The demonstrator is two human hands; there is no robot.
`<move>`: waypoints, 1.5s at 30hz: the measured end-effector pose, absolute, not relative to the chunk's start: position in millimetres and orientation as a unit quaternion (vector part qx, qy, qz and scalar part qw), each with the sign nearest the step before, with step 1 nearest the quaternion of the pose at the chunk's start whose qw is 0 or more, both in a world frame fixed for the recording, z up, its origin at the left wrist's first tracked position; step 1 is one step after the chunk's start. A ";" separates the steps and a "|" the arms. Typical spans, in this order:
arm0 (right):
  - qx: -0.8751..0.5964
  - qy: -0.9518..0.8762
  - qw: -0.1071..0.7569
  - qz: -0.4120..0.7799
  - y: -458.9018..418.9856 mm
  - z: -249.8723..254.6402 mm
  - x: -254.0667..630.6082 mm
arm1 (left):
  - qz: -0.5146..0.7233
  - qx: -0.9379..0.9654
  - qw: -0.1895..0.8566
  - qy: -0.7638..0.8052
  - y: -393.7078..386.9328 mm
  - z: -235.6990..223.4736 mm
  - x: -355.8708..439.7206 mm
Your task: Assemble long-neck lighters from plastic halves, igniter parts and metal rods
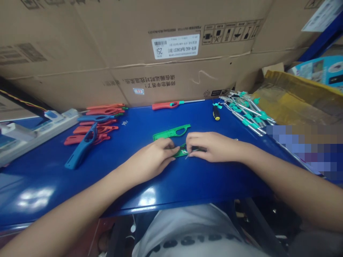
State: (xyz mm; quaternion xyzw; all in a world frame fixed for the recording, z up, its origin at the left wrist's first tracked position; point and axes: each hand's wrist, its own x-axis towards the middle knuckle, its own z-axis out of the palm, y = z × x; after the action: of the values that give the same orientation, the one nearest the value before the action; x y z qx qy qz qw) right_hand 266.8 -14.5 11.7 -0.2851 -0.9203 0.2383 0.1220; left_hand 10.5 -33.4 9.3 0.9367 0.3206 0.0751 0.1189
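Note:
A green lighter housing half [183,151] lies low over the table between my two hands, with small metallic and dark parts inside it. My left hand [158,157] grips its left end between thumb and fingers. At its right end, the fingers of my right hand [207,147] are pinched together; what sits between them is mostly hidden. A small metal tip [236,139] shows just behind my right wrist. Just beyond my hands rests another green housing half [171,133], its hollow side showing.
Red housing pieces [88,138] and a blue housing [81,148] lie left, beside a power strip [61,125]. At the back are a red lighter with a metal rod [166,105] and a screwdriver [215,112]. Metal rods with teal parts [248,112] pile up right, near a cardboard box [300,96].

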 end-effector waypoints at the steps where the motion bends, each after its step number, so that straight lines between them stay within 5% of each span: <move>1: -0.292 -0.910 0.134 0.263 -13.6 12.1 266.9 | 0.081 0.937 0.122 0.317 -32.3 9.0 9.6; 10: -0.349 -0.821 0.158 0.424 -5.3 17.1 274.0 | 0.096 0.938 0.129 0.306 -32.2 12.4 9.6; 22: -0.321 -0.882 0.133 0.317 -7.9 10.0 270.2 | 0.096 0.940 0.149 0.292 -32.5 9.9 11.3; 45: -0.302 -0.898 0.118 0.299 -9.1 15.1 271.5 | 0.035 0.953 0.066 0.294 -39.8 14.6 11.0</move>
State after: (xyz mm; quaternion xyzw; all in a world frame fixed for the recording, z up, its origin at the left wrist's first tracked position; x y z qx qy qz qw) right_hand 271.5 -9.1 15.1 -0.3017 -0.8977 0.2986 0.1181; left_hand 11.0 -39.8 14.6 0.9528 0.2940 0.0354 0.0664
